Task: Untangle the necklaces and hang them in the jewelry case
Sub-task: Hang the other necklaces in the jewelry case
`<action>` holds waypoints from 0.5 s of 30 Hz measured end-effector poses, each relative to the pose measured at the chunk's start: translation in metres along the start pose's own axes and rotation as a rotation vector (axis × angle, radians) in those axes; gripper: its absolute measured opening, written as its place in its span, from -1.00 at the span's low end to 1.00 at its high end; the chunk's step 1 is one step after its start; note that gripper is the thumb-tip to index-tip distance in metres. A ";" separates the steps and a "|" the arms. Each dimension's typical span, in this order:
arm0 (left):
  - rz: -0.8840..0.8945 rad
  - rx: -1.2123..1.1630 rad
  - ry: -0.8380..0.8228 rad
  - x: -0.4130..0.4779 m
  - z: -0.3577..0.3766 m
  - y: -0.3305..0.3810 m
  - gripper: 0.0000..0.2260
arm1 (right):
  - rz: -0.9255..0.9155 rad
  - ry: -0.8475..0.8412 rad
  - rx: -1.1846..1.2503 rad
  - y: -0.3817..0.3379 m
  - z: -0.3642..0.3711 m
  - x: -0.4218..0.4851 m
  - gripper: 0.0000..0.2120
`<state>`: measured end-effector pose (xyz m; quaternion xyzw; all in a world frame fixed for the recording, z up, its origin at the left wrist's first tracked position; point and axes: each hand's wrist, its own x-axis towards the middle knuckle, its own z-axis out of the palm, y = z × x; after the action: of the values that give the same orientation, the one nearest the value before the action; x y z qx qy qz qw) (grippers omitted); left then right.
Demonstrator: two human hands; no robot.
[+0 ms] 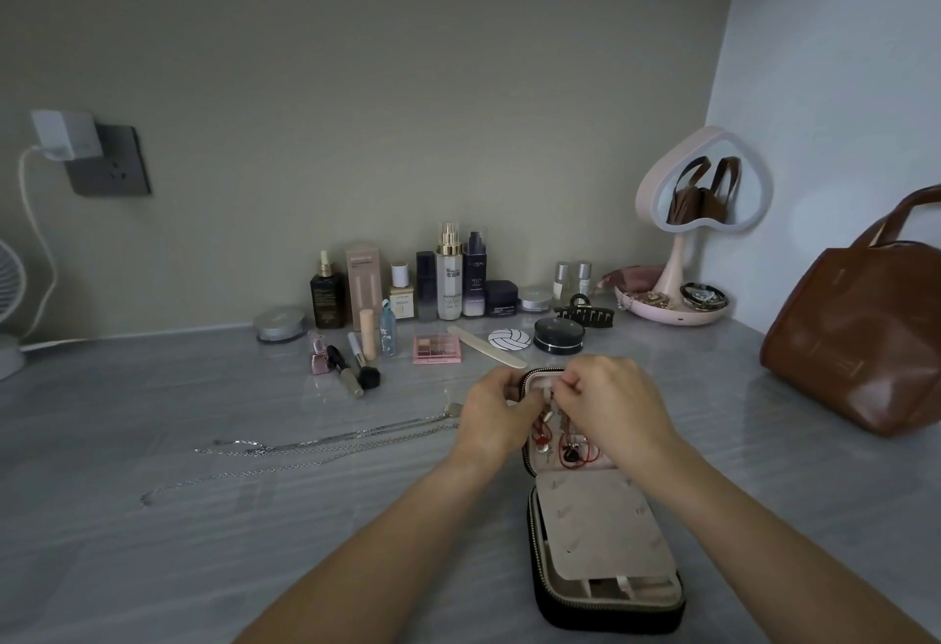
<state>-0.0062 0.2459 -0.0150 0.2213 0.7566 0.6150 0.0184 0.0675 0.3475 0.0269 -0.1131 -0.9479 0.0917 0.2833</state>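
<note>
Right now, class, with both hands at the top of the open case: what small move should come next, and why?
Probably finish fastening the piece pinched between the left hand and right hand at the top edge of the jewelry case, then let go. Red pieces already hang inside, while silver necklaces lie on the table to the left, waiting their turn.

Jewelry case (601, 536) open on bench (153, 541), near right. Necklaces (326, 445) lie left of it. Cosmetics (448, 282) far along wall, mirror (702, 185) far right, bag (865, 327) right.
</note>
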 end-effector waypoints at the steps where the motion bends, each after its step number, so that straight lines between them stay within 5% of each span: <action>1: -0.003 -0.005 -0.009 -0.001 0.000 0.001 -0.94 | 0.006 0.000 0.001 0.001 0.000 0.000 -0.81; 15: -0.040 0.006 -0.313 -0.015 -0.024 0.000 -0.63 | -0.008 -0.072 0.103 0.008 0.000 -0.016 -0.83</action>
<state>-0.0003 0.2181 -0.0123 0.2993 0.7506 0.5704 0.1475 0.0824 0.3513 0.0167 -0.0912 -0.9520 0.1430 0.2546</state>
